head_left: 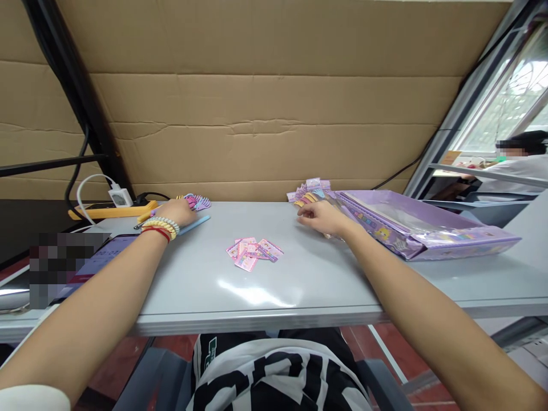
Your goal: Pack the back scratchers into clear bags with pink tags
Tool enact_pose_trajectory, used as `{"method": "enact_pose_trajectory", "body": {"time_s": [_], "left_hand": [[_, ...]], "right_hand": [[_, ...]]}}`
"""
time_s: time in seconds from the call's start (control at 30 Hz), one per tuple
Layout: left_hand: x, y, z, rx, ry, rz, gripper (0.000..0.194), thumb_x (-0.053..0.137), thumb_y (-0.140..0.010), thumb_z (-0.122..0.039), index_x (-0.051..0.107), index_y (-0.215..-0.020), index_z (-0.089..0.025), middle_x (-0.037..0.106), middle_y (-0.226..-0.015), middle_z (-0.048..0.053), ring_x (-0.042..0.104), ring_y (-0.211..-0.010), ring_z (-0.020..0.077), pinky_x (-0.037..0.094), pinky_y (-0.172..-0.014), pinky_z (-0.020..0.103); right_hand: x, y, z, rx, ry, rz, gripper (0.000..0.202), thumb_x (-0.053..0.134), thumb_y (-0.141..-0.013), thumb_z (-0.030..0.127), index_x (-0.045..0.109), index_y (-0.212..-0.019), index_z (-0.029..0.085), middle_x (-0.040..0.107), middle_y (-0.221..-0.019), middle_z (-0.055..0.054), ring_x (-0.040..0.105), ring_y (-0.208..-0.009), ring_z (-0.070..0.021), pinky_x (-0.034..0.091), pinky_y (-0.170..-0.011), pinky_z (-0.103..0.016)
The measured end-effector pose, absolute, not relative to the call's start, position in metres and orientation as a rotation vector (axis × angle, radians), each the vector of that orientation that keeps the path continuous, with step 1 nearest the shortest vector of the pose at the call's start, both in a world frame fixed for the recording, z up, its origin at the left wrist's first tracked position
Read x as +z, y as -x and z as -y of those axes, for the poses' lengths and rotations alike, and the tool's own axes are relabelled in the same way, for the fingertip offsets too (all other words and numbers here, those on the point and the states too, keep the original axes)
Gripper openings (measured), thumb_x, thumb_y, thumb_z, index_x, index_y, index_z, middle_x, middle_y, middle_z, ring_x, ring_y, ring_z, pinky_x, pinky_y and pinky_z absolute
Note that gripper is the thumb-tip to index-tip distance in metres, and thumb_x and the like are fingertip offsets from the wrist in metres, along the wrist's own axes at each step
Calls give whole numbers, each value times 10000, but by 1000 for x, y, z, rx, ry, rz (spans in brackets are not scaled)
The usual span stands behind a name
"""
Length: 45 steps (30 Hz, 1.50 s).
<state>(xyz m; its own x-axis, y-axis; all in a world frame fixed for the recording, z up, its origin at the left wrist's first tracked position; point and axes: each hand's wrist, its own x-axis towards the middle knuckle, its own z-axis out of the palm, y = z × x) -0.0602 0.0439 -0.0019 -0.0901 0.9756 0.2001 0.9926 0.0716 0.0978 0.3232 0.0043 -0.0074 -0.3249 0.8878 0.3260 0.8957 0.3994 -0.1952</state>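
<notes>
My left hand reaches to the back left of the table, beside a small bundle of pink, purple and yellow striped pieces. Its fingers are mostly hidden behind the back of the hand. A light blue pen-like stick lies by its wrist. At the back right, my right hand has its fingers curled down against yellow and dark striped pieces; what lies under the fingertips is hidden. Just behind are several small pink-purple printed cards. Between the hands, a loose pile of similar pink cards lies on the table.
A purple printed box with a clear window stands right of my right hand. On the left are a tablet or phone, a white charger and a yellow bar. Cardboard walls the back. Another person sits at far right.
</notes>
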Motion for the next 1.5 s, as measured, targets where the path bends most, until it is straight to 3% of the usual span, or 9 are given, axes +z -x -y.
{"method": "enact_pose_trajectory", "body": {"time_s": [0.17,0.43,0.67,0.87,1.0,1.17,1.23,1.37,1.5], "left_hand": [[-1,74,-48,-31,1990,2382,347,552,-703,-328,636,-941,-90,648,-1071,228,625,-951,337,474,-712,363],[-4,73,-48,-23,2043,2311,251,506,-744,-266,613,-875,-82,657,-1027,219,619,-922,306,460,-700,348],[-1,70,-49,-40,2024,2267,251,464,-754,-252,626,-889,-117,655,-1042,223,615,-970,342,459,-745,376],[-1,38,-36,-494,2403,1663,261,392,-844,-289,577,-981,-166,644,-1013,132,588,-942,255,442,-818,350],[-5,10,-21,-563,2657,1290,221,368,-871,-275,561,-910,-173,605,-966,94,573,-865,202,441,-780,315],[-9,-9,-3,-644,2755,1097,215,374,-886,-263,569,-925,-180,599,-948,63,557,-811,175,434,-733,305],[-9,-14,2,-662,2759,1079,222,379,-890,-265,580,-938,-184,603,-943,56,558,-818,168,433,-740,296],[-10,-19,5,-676,2755,1047,259,390,-895,-299,614,-956,-184,621,-959,58,566,-813,161,434,-737,288],[-8,-22,6,-678,2701,1164,314,434,-884,-395,663,-920,-184,677,-894,55,597,-791,180,431,-704,292]], "right_hand": [[-4,-328,-2,106,1594,2206,254,561,-768,382,686,-877,189,688,-812,-33,605,-735,-164,433,-652,-255],[-4,-325,-1,100,1602,2232,244,567,-760,366,693,-860,183,679,-790,-36,596,-707,-156,426,-631,-245],[-4,-327,-2,113,1595,2226,245,565,-760,378,692,-854,192,679,-781,-33,601,-709,-162,428,-622,-247],[-5,-327,-1,123,1547,2204,305,569,-779,417,679,-944,186,680,-795,-37,600,-709,-164,437,-643,-261],[-3,-324,3,231,1477,2128,499,564,-789,514,614,-1135,159,669,-848,-60,593,-708,-165,441,-640,-269],[-6,-310,5,442,1269,2158,567,562,-780,550,598,-1152,124,641,-786,-49,577,-704,-158,432,-626,-262],[-8,-302,6,539,1184,2188,531,583,-764,546,623,-1087,127,638,-756,-37,568,-679,-148,422,-606,-255],[-7,-289,10,577,1137,2240,331,591,-762,467,638,-758,139,641,-696,-35,537,-633,-129,397,-583,-244],[-5,-289,11,503,1179,2234,261,560,-770,397,586,-678,154,599,-636,-13,479,-562,-103,358,-533,-231]]}}
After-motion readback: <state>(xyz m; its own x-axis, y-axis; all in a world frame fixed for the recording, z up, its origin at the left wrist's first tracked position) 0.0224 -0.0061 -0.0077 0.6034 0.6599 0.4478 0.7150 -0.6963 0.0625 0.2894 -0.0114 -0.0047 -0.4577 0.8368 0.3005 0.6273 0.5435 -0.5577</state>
